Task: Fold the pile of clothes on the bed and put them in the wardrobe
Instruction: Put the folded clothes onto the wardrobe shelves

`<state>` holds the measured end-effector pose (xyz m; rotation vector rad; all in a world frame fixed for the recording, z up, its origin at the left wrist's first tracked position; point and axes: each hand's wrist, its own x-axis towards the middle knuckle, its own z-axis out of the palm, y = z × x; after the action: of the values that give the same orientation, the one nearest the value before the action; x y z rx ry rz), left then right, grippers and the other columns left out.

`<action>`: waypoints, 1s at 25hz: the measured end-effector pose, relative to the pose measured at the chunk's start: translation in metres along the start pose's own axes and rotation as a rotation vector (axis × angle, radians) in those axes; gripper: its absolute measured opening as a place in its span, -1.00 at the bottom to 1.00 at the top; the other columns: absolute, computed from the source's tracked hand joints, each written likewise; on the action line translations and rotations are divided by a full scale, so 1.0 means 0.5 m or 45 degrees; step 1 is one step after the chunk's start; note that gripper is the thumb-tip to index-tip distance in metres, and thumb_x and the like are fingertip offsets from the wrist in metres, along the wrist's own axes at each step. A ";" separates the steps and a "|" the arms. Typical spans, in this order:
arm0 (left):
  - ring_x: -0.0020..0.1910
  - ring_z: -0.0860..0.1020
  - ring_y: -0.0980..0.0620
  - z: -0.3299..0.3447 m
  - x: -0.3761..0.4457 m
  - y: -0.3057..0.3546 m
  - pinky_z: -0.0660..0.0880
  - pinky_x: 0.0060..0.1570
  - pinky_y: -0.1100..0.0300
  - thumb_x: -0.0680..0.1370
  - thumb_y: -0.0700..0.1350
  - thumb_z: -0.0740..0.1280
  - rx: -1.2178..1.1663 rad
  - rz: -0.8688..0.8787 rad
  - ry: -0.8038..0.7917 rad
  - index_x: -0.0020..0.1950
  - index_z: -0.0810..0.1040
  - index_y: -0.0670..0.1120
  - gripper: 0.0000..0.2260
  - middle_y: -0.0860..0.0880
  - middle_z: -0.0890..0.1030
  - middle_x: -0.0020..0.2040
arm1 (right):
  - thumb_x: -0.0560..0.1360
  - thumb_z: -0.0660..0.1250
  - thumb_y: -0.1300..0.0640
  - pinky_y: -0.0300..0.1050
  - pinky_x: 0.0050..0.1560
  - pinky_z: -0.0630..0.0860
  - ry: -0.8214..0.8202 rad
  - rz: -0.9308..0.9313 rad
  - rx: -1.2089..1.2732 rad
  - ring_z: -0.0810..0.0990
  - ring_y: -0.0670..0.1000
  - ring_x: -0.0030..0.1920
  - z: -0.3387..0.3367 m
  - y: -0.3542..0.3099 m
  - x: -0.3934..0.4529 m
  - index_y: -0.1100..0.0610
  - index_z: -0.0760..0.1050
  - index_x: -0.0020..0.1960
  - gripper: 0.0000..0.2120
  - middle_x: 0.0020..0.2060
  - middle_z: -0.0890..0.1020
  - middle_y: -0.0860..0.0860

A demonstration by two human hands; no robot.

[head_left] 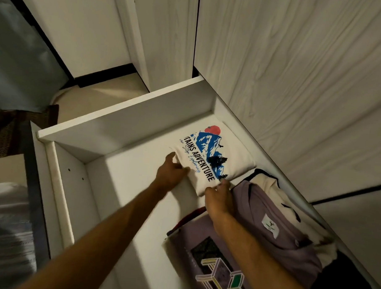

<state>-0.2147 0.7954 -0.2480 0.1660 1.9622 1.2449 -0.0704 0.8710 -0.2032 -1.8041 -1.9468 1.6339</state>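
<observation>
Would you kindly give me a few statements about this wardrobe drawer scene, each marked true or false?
1. Both hands touch the cream printed T-shirt. True.
2. The cream shirt lies on the floor. False: it lies in the white drawer.
3. A purple shirt lies beside the cream one. True.
4. The left hand holds a hanger. False: it grips the shirt's edge.
5. The right hand is on the shirt's near corner. True.

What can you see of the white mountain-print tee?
The white tee is folded into a compact rectangle and lies flat in the far part of the white drawer, print up: blue mountains, red sun, dark trees, "ADVENTURE" lettering. It looks like soft cotton. The left hand holds its near-left edge, the right hand its near corner. A folded purple shirt lies just beside it.
</observation>
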 end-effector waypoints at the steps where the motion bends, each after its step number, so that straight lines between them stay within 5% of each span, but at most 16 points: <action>1: 0.18 0.63 -0.16 -0.035 -0.020 0.011 0.58 0.15 -0.04 0.40 0.05 0.44 0.011 0.005 0.022 0.58 0.33 0.01 -0.25 -0.10 0.67 0.23 | 0.63 0.24 0.29 -0.14 0.15 0.47 -0.045 -0.105 -0.099 0.51 0.15 0.36 -0.003 0.001 -0.020 0.13 0.25 0.59 -0.46 0.45 0.49 0.13; 3: 0.04 0.64 -0.13 -0.103 -0.074 0.023 0.52 -0.05 0.09 0.49 0.01 0.39 0.014 0.065 0.064 0.48 0.45 0.00 -0.46 -0.08 0.66 0.19 | 0.67 0.23 0.21 -0.08 0.36 0.41 -0.112 -0.329 -0.293 0.44 0.12 0.43 -0.005 0.007 -0.072 0.12 0.26 0.60 -0.50 0.51 0.42 0.11; 5: 0.08 0.65 -0.05 -0.181 -0.156 0.021 0.50 -0.06 0.18 0.65 -0.04 0.35 0.342 0.203 0.077 0.35 0.55 0.07 -0.74 0.00 0.68 0.17 | 0.70 0.17 0.06 0.05 0.46 0.39 -0.212 -0.569 -0.470 0.42 0.10 0.43 -0.002 0.044 -0.147 0.13 0.29 0.58 -0.53 0.51 0.41 0.08; 8: 0.35 0.54 0.02 -0.301 -0.305 -0.026 0.45 0.31 0.15 0.70 0.22 0.17 1.159 0.634 0.000 0.43 0.49 0.11 -0.63 0.06 0.60 0.36 | 0.67 -0.13 -0.16 0.14 0.51 0.35 -0.184 -0.840 -0.962 0.34 0.14 0.54 0.011 0.140 -0.253 0.17 0.34 0.57 -0.35 0.55 0.39 0.12; 10: 0.60 0.28 0.04 -0.364 -0.382 -0.068 0.19 0.57 -0.04 0.68 0.35 0.02 1.463 0.793 -0.068 0.55 0.37 0.18 -0.49 0.11 0.37 0.57 | 0.67 -0.13 -0.21 0.19 0.57 0.28 -0.071 -0.837 -0.983 0.25 0.17 0.62 0.007 0.190 -0.288 0.18 0.29 0.61 -0.31 0.60 0.34 0.14; 12: 0.69 -0.02 0.07 -0.412 -0.439 -0.109 -0.06 0.62 -0.08 0.65 0.40 -0.01 1.507 0.839 -0.164 0.64 0.23 0.19 -0.40 0.11 0.10 0.70 | 0.67 -0.11 -0.21 0.19 0.61 0.18 0.016 -0.768 -0.990 0.16 0.16 0.65 0.009 0.215 -0.326 0.17 0.22 0.65 -0.31 0.63 0.25 0.11; 15: 0.71 -0.12 -0.04 -0.460 -0.506 -0.163 -0.18 0.65 -0.12 0.62 0.42 0.03 1.624 1.016 -0.292 0.71 0.10 0.13 -0.29 0.03 -0.04 0.73 | 0.70 -0.08 -0.25 0.13 0.65 0.04 0.051 -0.664 -0.797 0.04 0.11 0.68 0.030 0.235 -0.448 0.11 0.13 0.68 -0.33 0.67 0.14 0.06; 18: 0.70 -0.13 -0.12 -0.466 -0.525 -0.187 -0.12 0.65 -0.22 0.62 0.40 0.04 1.693 1.086 -0.328 0.72 0.03 0.09 -0.26 -0.03 -0.10 0.73 | 0.64 -0.12 -0.41 -0.06 0.61 -0.17 -0.232 -0.476 -0.495 -0.23 -0.15 0.65 0.049 0.240 -0.627 -0.16 -0.12 0.70 -0.29 0.65 -0.15 -0.22; 21: 0.70 -0.15 -0.12 -0.465 -0.515 -0.177 -0.02 0.63 -0.29 0.62 0.38 0.02 1.746 1.120 -0.311 0.73 -0.04 0.10 -0.26 -0.04 -0.14 0.73 | 0.66 -0.04 -0.38 -0.04 0.64 -0.18 -0.452 -0.513 -0.707 -0.35 -0.15 0.62 0.067 0.276 -0.721 -0.17 -0.29 0.68 -0.27 0.62 -0.29 -0.24; 25: 0.69 -0.23 -0.07 -0.441 -0.492 -0.159 -0.07 0.64 -0.25 0.62 0.40 -0.04 1.764 1.099 -0.334 0.72 -0.12 0.12 -0.27 -0.03 -0.21 0.72 | 0.66 0.00 -0.19 0.31 0.63 0.03 -0.172 -0.786 -1.174 -0.17 0.11 0.68 0.067 0.326 -0.673 0.03 -0.19 0.70 -0.28 0.69 -0.08 0.03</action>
<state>-0.1736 0.4785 -0.1328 1.8673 2.1969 -0.0017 0.1354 0.5658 -0.1284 -0.9582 -3.1867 0.7018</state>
